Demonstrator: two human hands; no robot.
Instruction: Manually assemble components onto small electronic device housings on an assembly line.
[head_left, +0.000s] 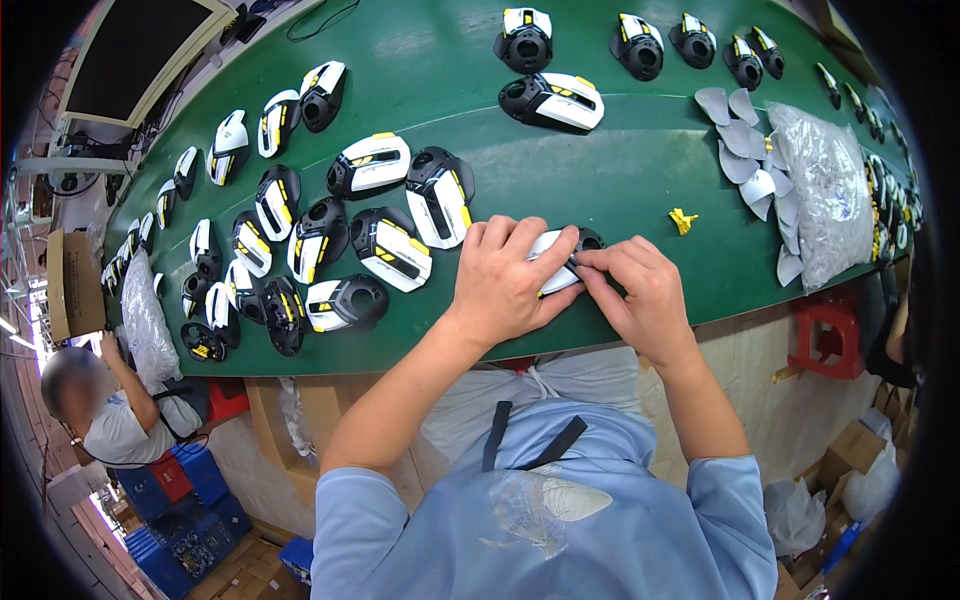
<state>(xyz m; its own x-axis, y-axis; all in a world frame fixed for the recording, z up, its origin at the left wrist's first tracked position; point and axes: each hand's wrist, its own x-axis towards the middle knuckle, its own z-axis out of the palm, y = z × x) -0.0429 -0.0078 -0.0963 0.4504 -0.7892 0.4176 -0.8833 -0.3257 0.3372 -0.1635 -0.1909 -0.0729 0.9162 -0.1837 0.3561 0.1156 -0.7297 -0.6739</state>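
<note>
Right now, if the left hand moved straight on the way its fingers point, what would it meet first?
The left hand points right across the mouse shell it grips, so it would probably meet the right hand first.

Glossy plastic shells (371, 163); smooth green belt (620, 180); crinkled clear plastic bag (826, 190).

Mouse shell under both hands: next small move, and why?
Probably set the mouse shell down left among the cluster of shells. Both the left hand and the right hand pinch it on the green table, and similar black, white and yellow shells lie grouped there.
</note>
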